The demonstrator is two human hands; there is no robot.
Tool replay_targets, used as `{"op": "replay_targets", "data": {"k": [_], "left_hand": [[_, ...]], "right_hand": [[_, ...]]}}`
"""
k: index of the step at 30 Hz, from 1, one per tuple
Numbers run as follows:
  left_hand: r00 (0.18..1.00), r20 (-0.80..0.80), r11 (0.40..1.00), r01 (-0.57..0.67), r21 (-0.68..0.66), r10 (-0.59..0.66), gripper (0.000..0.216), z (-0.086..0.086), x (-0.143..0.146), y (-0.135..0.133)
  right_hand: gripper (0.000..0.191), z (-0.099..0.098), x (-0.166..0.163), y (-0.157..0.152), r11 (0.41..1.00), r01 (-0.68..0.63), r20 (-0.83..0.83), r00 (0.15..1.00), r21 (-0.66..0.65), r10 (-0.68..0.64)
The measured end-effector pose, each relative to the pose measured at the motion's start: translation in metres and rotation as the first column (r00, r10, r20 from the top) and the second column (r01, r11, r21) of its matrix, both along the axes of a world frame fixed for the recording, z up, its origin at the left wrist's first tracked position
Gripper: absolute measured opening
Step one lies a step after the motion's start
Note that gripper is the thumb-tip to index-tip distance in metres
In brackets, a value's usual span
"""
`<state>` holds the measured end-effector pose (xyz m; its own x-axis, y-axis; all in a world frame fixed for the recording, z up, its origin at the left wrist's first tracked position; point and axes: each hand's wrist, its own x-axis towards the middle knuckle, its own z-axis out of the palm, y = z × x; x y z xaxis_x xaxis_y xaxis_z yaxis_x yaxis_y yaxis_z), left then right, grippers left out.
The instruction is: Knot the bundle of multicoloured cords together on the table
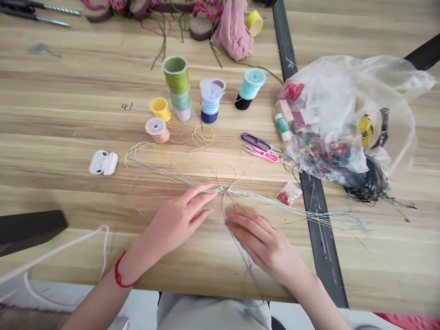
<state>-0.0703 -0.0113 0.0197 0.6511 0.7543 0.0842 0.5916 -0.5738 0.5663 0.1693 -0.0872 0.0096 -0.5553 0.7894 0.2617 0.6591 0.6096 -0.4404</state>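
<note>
The fingertips of the left hand (pixel 180 220) lie slightly spread on a bundle of thin multicoloured threads (pixel 178 176), just left of its tight crossing (pixel 222 190). The fingers of the right hand (pixel 261 243) sit close together just below that crossing, over strands hanging towards the table edge; whether they pinch anything, I cannot tell. A red cord (pixel 122 275) circles the left wrist.

The threads fan out left and right from the crossing across a wooden table (pixel 68 91). Beyond the crossing stand a green thread spool (pixel 176 75), a blue thread spool (pixel 210 103) and a turquoise thread spool (pixel 252 85). Up and to the right lie purple thread snips (pixel 256 142) and pink thread snips (pixel 263 155), with a clear plastic bag (pixel 343 114) of craft supplies further right. A small packet of red beads (pixel 288 193) lies right of the crossing, and a white plastic case (pixel 103 162) lies well left of it
</note>
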Motion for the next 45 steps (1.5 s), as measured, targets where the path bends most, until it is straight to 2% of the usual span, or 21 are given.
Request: {"op": "replay_targets", "data": {"k": [2, 5, 8, 11, 15, 18, 20, 23, 26, 32, 35, 39, 41, 43, 45], "left_hand": [[0.999, -0.001, 0.999, -0.051, 0.017, 0.051, 0.027, 0.003, -0.005, 0.007], [0.996, -0.016, 0.995, -0.091, 0.041, 0.092, 0.016, 0.006, -0.011, 0.015], [0.994, -0.03, 0.992, -0.104, 0.075, 0.106, 0.009, 0.011, -0.014, 0.015], [0.992, -0.079, 0.993, -0.093, 0.072, 0.098, 0.014, 0.02, -0.011, 0.002], [0.988, -0.157, 1.0, -0.008, -0.02, 0.004, 0.014, 0.024, 0.006, -0.037], [0.981, -0.182, 0.995, 0.053, -0.088, -0.069, 0.018, 0.014, 0.027, -0.069], [0.984, -0.173, 0.993, 0.028, -0.112, -0.047, 0.038, 0.005, 0.04, -0.085], [0.983, -0.181, 0.996, -0.001, -0.092, -0.016, 0.056, -0.005, 0.051, -0.098], [0.982, -0.186, 0.996, -0.001, -0.087, -0.015, 0.061, -0.008, 0.052, -0.1], [0.989, -0.144, 0.996, 0.0, -0.084, -0.013, 0.051, -0.007, 0.051, -0.102], [0.984, -0.159, 0.995, -0.088, -0.048, 0.079, 0.043, -0.011, 0.056, -0.103], [0.949, -0.206, 0.971, -0.235, 0.047, 0.24, 0.014, -0.017, 0.054, -0.097], [0.932, -0.208, 0.955, -0.285, 0.083, 0.296, 0.005, -0.018, 0.048, -0.091], [0.923, -0.2, 0.943, -0.315, 0.104, 0.33, 0.009, -0.019, 0.04, -0.084], [0.921, -0.203, 0.942, -0.315, 0.113, 0.332, 0.011, -0.018, 0.035, -0.081]], "right_hand": [[0.021, 0.005, 0.006, -0.003, 0.995, -0.027, -0.047, 0.999, -0.1, 0.023], [0.015, 0.013, 0.015, -0.008, 0.956, -0.062, -0.072, 0.997, -0.287, 0.043], [0.015, 0.016, 0.023, -0.01, 0.934, -0.061, -0.047, 0.998, -0.351, 0.048], [0.013, 0.015, 0.024, -0.01, 0.941, -0.04, -0.009, 0.999, -0.337, 0.039], [0.016, 0.006, 0.018, -0.007, 0.959, -0.018, -0.004, 1.0, -0.284, 0.017], [0.017, 0.001, 0.016, -0.006, 0.97, 0.027, -0.018, 0.999, -0.243, -0.032], [0.016, 0.001, 0.018, -0.007, 0.974, 0.036, -0.03, 0.999, -0.224, -0.044], [0.014, 0.005, 0.024, -0.008, 0.967, -0.033, -0.017, 0.999, -0.253, 0.03], [0.014, 0.007, 0.029, -0.007, 0.956, -0.058, 0.027, 0.997, -0.288, 0.068], [0.015, -0.007, 0.022, 0.001, 0.978, 0.021, 0.026, 1.0, -0.206, -0.016], [0.013, -0.011, 0.011, 0.002, 0.979, 0.129, -0.021, 0.991, -0.156, -0.133], [0.012, -0.007, -0.002, 0.0, 0.944, 0.307, -0.123, 0.939, -0.118, -0.321], [0.013, -0.002, -0.001, 0.0, 0.927, 0.357, -0.144, 0.918, -0.111, -0.37], [0.014, 0.003, 0.006, 0.002, 0.95, 0.29, -0.122, 0.945, -0.12, -0.304], [0.014, 0.007, 0.017, 0.006, 0.981, 0.103, -0.072, 0.991, -0.165, -0.116]]}}
